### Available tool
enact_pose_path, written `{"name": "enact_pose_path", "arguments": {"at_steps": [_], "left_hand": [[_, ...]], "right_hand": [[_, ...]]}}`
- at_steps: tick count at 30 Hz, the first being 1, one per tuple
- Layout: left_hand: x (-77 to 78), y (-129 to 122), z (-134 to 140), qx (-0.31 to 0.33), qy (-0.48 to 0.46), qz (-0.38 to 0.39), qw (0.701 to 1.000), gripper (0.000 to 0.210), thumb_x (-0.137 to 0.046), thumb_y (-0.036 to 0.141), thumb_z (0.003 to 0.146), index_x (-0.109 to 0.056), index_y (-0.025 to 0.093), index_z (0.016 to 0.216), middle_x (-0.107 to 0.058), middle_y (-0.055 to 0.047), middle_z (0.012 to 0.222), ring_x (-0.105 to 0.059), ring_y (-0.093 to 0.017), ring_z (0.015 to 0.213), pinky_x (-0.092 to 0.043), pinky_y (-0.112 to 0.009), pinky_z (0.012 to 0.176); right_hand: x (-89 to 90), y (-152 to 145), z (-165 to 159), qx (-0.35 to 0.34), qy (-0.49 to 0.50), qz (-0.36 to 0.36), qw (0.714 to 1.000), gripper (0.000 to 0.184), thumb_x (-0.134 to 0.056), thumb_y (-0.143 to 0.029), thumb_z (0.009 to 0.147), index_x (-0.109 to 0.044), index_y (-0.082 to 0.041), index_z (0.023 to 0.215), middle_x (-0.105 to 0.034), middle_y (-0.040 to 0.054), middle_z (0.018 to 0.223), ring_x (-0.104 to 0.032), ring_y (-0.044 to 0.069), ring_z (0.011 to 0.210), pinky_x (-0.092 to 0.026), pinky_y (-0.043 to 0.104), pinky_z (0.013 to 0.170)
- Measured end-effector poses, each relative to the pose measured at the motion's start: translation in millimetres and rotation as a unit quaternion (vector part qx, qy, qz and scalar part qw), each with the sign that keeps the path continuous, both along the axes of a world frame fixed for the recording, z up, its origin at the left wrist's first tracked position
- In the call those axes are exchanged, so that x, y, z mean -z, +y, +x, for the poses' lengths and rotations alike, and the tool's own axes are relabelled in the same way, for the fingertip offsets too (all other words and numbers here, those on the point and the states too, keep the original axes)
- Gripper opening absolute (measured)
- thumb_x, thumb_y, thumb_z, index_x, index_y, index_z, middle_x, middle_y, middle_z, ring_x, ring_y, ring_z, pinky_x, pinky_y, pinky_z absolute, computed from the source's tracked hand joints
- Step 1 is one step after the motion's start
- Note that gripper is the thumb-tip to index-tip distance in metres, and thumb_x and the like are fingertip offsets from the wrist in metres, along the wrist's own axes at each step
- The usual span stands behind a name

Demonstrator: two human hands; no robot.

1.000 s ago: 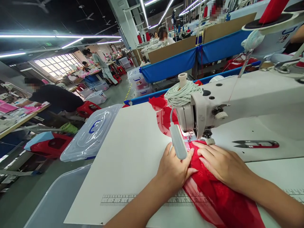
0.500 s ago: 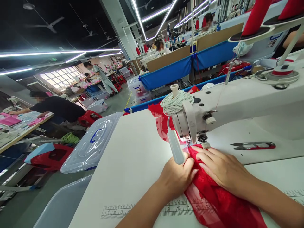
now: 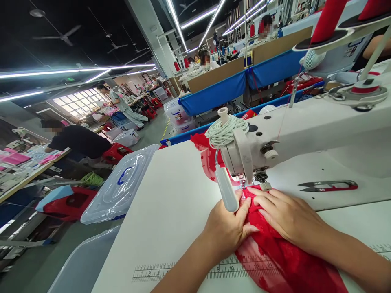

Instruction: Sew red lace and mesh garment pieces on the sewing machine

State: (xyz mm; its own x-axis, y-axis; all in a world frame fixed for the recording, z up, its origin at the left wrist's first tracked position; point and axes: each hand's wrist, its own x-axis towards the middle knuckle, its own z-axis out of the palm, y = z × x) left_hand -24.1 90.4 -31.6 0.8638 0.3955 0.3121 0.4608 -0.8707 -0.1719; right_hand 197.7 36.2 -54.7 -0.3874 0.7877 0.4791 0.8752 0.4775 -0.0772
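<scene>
Red sheer lace fabric [image 3: 293, 260] runs from under the sewing machine's presser foot [image 3: 242, 182] down over the near table edge. At its left edge my left hand [image 3: 227, 226] is closed on the cloth, thumb and forefinger showing just below the foot. My right hand [image 3: 284, 211] lies flat on top of the fabric, fingers stretched toward the needle area and close together. Part of the left fingers is hidden behind a small grey-white lamp [image 3: 226, 189]. More red fabric [image 3: 206, 156] lies behind the white sewing machine [image 3: 293, 138] head.
Thread snips [image 3: 330, 186] with a red grip lie on the machine bed, right of my hand. A ruler strip [image 3: 168, 270] marks the white table [image 3: 146, 228]. Clear lidded bins [image 3: 119, 183] stand left. Red thread cones [image 3: 328, 22] rise at upper right. Co-workers sit beyond.
My left thumb has moved away from the forefinger and lower on the fabric. My right hand stays nearly in place on the cloth. A standing person in the background has shifted.
</scene>
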Motion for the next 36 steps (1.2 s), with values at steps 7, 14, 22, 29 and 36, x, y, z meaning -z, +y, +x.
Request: {"name": "enact_pose_path", "arguments": {"at_steps": [7,14,22,29,36], "left_hand": [[-2.0,0.0,1.8,-0.007,-0.019,-0.009,1.000,0.064,-0.037,0.061,0.101,-0.062,0.013,0.133,-0.064,-0.020,0.129,-0.064,-0.030,0.104,-0.058,-0.043,0.085],[-5.4,1.4,4.2,-0.001,-0.040,0.003,0.999,0.064,-0.033,0.060,0.102,-0.065,0.013,0.130,-0.066,-0.018,0.126,-0.064,-0.029,0.101,-0.056,-0.043,0.085],[-1.1,2.7,3.7,-0.005,-0.053,0.014,0.998,0.065,-0.030,0.060,0.103,-0.064,0.014,0.132,-0.066,-0.017,0.128,-0.063,-0.029,0.100,-0.054,-0.043,0.085],[0.8,3.3,2.3,-0.007,-0.032,0.017,0.999,0.061,-0.040,0.060,0.100,-0.060,0.015,0.137,-0.063,-0.019,0.133,-0.062,-0.030,0.105,-0.053,-0.044,0.089],[0.0,5.8,1.6,-0.011,-0.025,-0.001,1.000,0.061,-0.040,0.061,0.100,-0.059,0.016,0.138,-0.063,-0.018,0.132,-0.062,-0.030,0.105,-0.052,-0.046,0.091]], "right_hand": [[-1.1,-0.2,-2.3,0.006,0.003,0.008,1.000,0.021,-0.046,-0.013,0.091,-0.060,-0.022,0.105,-0.074,0.0054,0.107,-0.066,0.023,0.085,-0.053,0.035,0.065],[-6.4,0.8,-2.0,0.007,0.010,0.000,1.000,0.018,-0.044,-0.014,0.092,-0.059,-0.024,0.098,-0.073,0.0047,0.098,-0.064,0.021,0.078,-0.049,0.033,0.057],[-10.7,1.1,-3.2,0.019,0.014,-0.038,0.999,0.017,-0.047,-0.015,0.091,-0.061,-0.022,0.098,-0.073,0.0062,0.110,-0.063,0.019,0.073,-0.049,0.031,0.054],[-8.4,1.3,-2.6,0.021,0.016,-0.049,0.998,0.020,-0.045,-0.014,0.091,-0.061,-0.021,0.103,-0.072,0.0072,0.115,-0.063,0.019,0.075,-0.049,0.031,0.054],[-10.4,3.9,-3.6,0.028,0.018,-0.037,0.999,0.025,-0.037,-0.023,0.100,-0.060,-0.022,0.091,-0.069,0.0049,0.084,-0.060,0.020,0.068,-0.045,0.032,0.051]]}}
